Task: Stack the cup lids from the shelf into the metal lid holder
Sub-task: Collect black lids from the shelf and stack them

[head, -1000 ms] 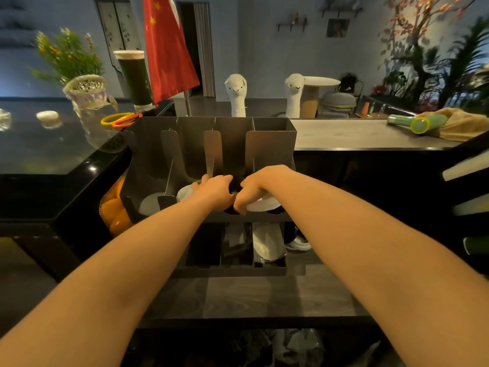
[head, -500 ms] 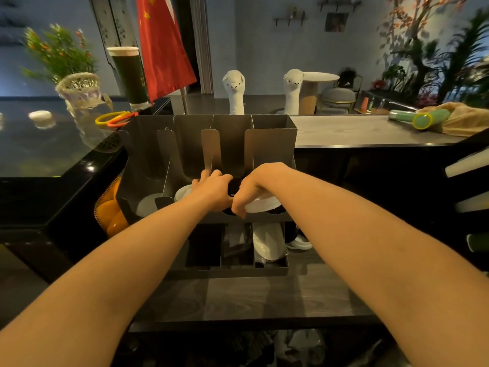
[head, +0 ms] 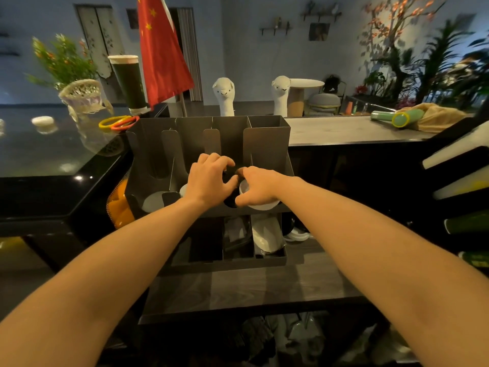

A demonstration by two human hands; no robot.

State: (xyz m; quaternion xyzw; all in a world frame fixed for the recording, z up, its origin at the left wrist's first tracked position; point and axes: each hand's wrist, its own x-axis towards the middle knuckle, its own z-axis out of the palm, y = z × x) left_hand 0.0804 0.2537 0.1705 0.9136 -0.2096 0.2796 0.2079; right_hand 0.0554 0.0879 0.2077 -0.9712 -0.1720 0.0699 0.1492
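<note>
The dark metal lid holder (head: 267, 139) stands on the shelf with several upright slots. My left hand (head: 209, 178) reaches into the third slot, fingers and thumb curled over a dark stack of black lids (head: 232, 201). Touching it on the right, my right hand (head: 258, 185) grips a white lid (head: 262, 207) at the front of the fourth slot, thumb below and fingers above. Single white lids lie in the first slot (head: 154, 201) and second slot (head: 183, 190). More white lids (head: 267, 234) stand in the tray under the holder.
A glossy black counter (head: 53, 165) runs to the left, with a tall dark cup (head: 128, 83), coloured rings (head: 119, 122) and a flower basket (head: 82, 96). Behind the holder stand a red flag (head: 161, 56) and two alpaca figures (head: 225, 96). A grey counter (head: 344, 129) carries a green tube (head: 397, 118).
My left hand has lifted a little and spread its fingers over the third slot. My right hand stays on the white lid, with more of the lid's edge showing.
</note>
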